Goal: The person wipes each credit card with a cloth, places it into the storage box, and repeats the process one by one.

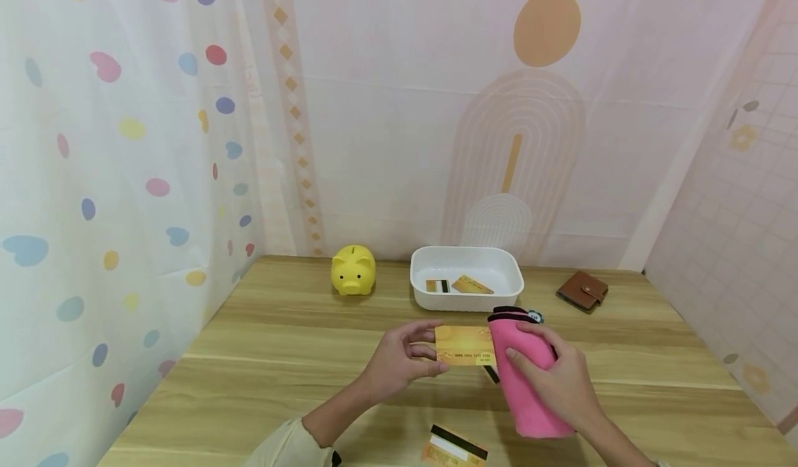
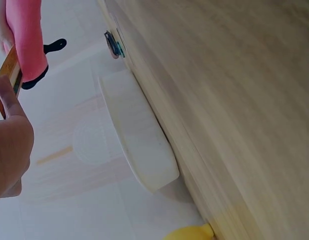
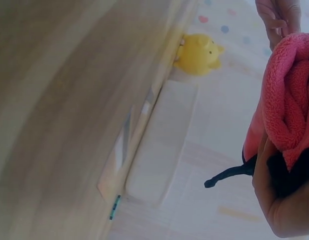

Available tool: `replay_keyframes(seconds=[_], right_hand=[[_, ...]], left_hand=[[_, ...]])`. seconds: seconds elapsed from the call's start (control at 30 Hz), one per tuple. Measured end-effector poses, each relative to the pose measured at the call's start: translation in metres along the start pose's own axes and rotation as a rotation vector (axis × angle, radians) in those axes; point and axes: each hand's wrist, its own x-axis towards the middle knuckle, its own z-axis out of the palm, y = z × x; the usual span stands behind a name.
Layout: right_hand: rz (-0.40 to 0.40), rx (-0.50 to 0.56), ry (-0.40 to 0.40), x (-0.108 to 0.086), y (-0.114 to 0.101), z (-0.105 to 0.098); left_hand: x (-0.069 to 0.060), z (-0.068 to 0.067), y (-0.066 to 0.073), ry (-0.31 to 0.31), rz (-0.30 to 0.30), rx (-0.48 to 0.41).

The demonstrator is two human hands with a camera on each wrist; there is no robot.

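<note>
A gold card [image 1: 464, 346] is pinched by its left end in the left hand [image 1: 402, 362]; its right end meets the pink rolled cloth [image 1: 530, 384]. The right hand [image 1: 557, 377] grips that cloth, which has black edging at its top. In the left wrist view the left hand [image 2: 12, 145] holds the card [image 2: 9, 70] against the pink cloth [image 2: 27, 40]. The right wrist view shows the right hand [image 3: 277, 200] around the fluffy roll [image 3: 289, 95], a dark strap [image 3: 229, 175] hanging off it. Whether the card's end is inside or behind the cloth, I cannot tell.
A white tray [image 1: 467, 303] holding two cards stands at the back, between a yellow piggy bank [image 1: 353, 271] and a brown wallet [image 1: 582, 291]. One card [image 1: 456, 447] lies at the front edge; another, partly hidden card [image 1: 492, 373] lies under the held one.
</note>
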Motion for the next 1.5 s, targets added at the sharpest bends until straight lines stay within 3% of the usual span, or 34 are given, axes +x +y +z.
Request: replay_keyframes(seconds=[0.23, 0.53, 0.8, 1.23, 1.5], right_hand=[[-0.031, 0.022, 0.032, -0.002, -0.009, -0.002], [-0.154, 0.043, -0.01, -0.011, -0.02, 0.01], [-0.186, 0.076, -0.045, -0.015, -0.027, 0.021], [-0.45, -0.035, 0.016, -0.017, -0.025, 0.033], [-0.404, -0.082, 0.046, -0.014, -0.022, 0.033]], left_hand=[[0.0, 0.001, -0.001, 0.012, 0.028, 0.042], [0.003, 0.008, -0.005, 0.018, 0.065, 0.069], [0.004, 0.012, -0.004, 0.031, 0.118, 0.129], [0.005, 0.021, -0.003, -0.001, 0.26, 0.098], [0.005, 0.024, -0.007, -0.004, 0.309, 0.097]])
